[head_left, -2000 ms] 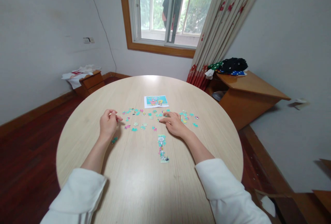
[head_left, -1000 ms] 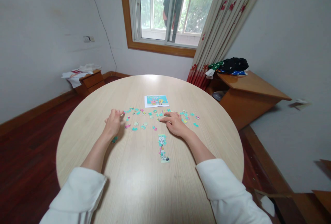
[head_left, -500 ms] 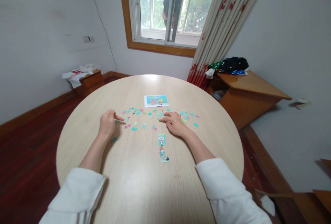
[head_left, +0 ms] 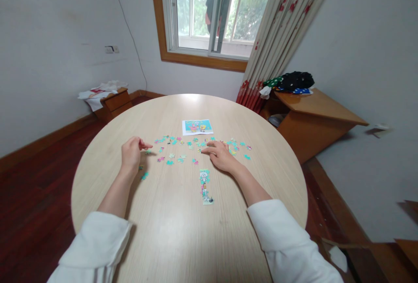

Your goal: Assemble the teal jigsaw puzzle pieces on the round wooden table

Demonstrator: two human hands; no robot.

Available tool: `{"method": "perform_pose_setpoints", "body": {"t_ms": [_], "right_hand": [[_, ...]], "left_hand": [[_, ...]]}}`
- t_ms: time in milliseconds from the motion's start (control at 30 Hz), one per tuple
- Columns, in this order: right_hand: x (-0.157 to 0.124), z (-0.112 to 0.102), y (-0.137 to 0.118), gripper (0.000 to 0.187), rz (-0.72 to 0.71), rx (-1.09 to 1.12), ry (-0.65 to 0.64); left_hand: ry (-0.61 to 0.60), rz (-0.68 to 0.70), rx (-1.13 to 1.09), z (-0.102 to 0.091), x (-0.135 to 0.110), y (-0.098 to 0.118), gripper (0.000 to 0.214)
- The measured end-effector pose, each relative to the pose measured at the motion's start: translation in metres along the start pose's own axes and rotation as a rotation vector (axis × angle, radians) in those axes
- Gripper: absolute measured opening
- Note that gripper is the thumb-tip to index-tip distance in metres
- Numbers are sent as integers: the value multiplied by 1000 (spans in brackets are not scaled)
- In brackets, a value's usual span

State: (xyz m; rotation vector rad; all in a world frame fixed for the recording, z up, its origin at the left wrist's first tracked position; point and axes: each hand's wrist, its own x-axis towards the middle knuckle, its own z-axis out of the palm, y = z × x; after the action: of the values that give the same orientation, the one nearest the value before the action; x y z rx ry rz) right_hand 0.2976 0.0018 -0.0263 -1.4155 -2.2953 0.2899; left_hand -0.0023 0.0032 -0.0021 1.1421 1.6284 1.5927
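Over the left end of a scatter of jigsaw pieces [head_left: 170, 163] is my left hand [head_left: 131, 154], index finger stretched out and other fingers bent, with nothing visible in it. A greenish piece [head_left: 148, 152] lies just below that finger, and a teal piece [head_left: 144, 176] is beside the wrist. My right hand [head_left: 221, 156] rests palm down among the pieces, fingers apart, index fingertip at or touching a small piece [head_left: 200, 151]. It covers part of the scatter. Nearer me lies a joined strip of puzzle [head_left: 204, 187] showing a pale cartoon figure.
A printed reference picture [head_left: 197, 127] lies beyond the pieces on the round wooden table [head_left: 170, 230]. Past the table stand a wooden desk [head_left: 320, 104] with dark cloths, a small cabinet [head_left: 116, 102], and a curtain [head_left: 277, 26]. A person [head_left: 212, 6] shows through the window.
My left hand has shifted slightly left, away from the scattered pieces, uncovering a small piece near its wrist. My right hand and the joined strip stay where they were.
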Motion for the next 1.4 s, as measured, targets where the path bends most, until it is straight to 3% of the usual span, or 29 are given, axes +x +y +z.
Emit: {"method": "perform_pose_setpoints", "body": {"t_ms": [100,200,600,700,800,900,1000,1067,1167,1400], "right_hand": [[0,1,1,41,2,-7,3],[0,3,3,40,-5,-9,13],[1,4,5,39,-12,1,23],[1,4,4,39,-14,6,25],[0,2,3,39,-10,6,21],[0,0,1,39,0,4,10],[1,-1,0,38,-6,3,7],[1,-1,0,38,-12,5,8],[1,0,0,37,-16,12,17],[1,2,1,37,-25,13,36]], "left_hand": [[89,-160,-248,-7,9,-3,9],[126,-196,-350,-14,15,-6,6],[73,-186,-308,-15,15,-8,10],[87,-129,-187,-15,16,-10,12],[84,-21,131,-18,16,-13,17],[-77,60,469,-21,15,-16,25],[-285,114,664,-22,16,-20,28],[-345,163,751,-21,17,-22,24],[-333,210,823,-21,19,-26,18],[-315,162,824,-23,21,-29,20]]}}
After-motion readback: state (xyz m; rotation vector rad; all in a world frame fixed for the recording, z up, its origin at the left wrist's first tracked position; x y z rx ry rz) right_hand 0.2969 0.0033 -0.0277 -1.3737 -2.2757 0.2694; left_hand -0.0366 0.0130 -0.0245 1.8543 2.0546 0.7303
